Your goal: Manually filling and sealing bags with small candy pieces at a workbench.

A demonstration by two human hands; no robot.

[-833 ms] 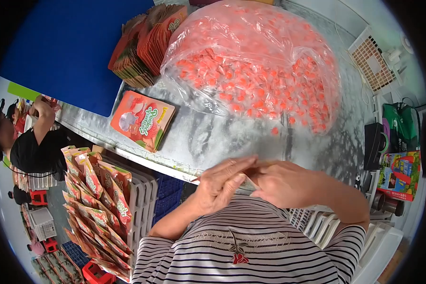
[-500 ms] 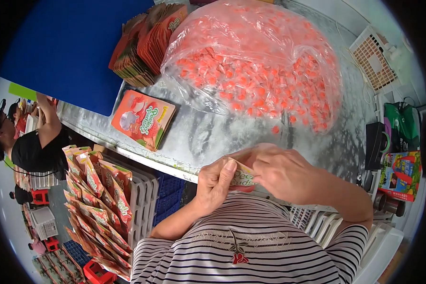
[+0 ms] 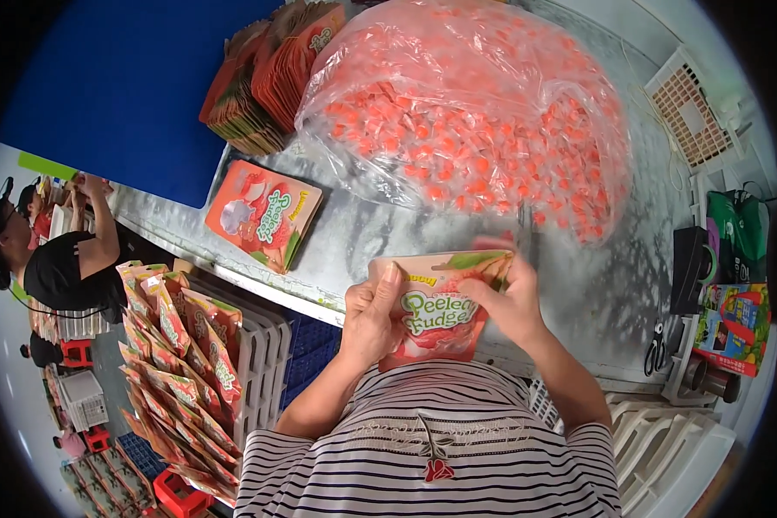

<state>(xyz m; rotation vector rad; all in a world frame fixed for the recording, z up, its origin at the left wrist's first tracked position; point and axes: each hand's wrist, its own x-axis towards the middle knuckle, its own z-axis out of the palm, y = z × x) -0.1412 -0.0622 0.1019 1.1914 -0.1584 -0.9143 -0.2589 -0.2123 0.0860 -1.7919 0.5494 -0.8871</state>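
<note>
A pink and red stand-up candy pouch (image 3: 432,341) is held in front of my striped shirt, its printed front facing me. My left hand (image 3: 371,315) is closed on its left side, thumb on the front. At the upper right corner, my right hand (image 3: 520,298) grips the pouch with the thumb across the front; its other fingers are partly hidden behind, and a fingertip is blurred. Beyond the hands lies a large clear plastic bag (image 3: 483,129) full of small wrapped orange-red candies. A short stack of flat pouches (image 3: 263,216) rests left of it on the table.
Banded pouch bundles (image 3: 272,82) stand at the back left beside a blue board (image 3: 121,95). Filled pouches (image 3: 177,380) stand upright in a crate at left. Scissors (image 3: 655,350) and a white basket (image 3: 692,110) are at right. A co-worker (image 3: 69,268) is at far left.
The pouch has turned from tilted, mostly covered by my hands, to upright with its front showing. My right hand has moved from across its top to its right corner.
</note>
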